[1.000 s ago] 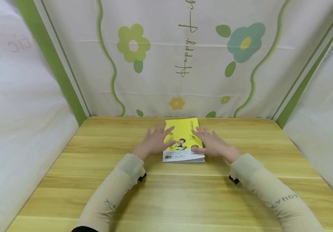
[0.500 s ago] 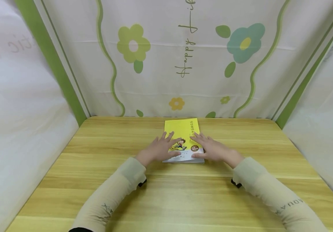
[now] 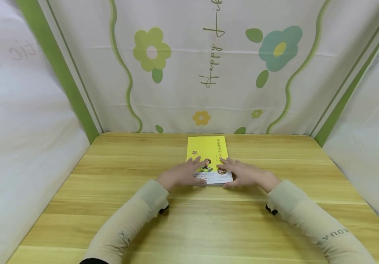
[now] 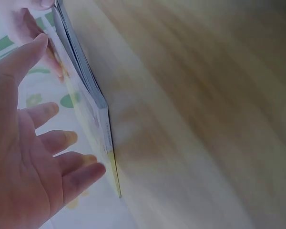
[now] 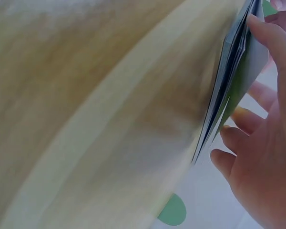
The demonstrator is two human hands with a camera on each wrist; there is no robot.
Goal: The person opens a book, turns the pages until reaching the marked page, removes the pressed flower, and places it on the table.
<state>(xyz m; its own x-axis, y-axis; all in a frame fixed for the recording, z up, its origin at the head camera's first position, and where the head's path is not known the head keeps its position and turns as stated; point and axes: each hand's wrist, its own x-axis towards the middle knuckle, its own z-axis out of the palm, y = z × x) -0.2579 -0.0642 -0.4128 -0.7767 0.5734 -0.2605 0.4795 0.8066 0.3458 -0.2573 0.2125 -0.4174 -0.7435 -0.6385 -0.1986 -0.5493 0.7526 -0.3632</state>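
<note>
A yellow paperback book with a cartoon child and a white lower band lies flat near the table's far edge. My left hand reaches over its left near corner, fingers spread and relaxed. Across from it, my right hand covers the right near corner, its thumb down at the near edge. In the left wrist view the book's spine faces the left hand's fingers. The right wrist view has the book's layered page edges slightly parted, with the right thumb right at them.
The wooden table stretches from the book toward the person. Behind it hangs a white cloth printed with flowers, and further cloth panels close in the left and right sides. A dark band sits under the left cuff.
Both hands have slid toward the near edge of the book, uncovering more of its yellow cover. The right thumb has come down to the near edge. The book's cover lies flatter.
</note>
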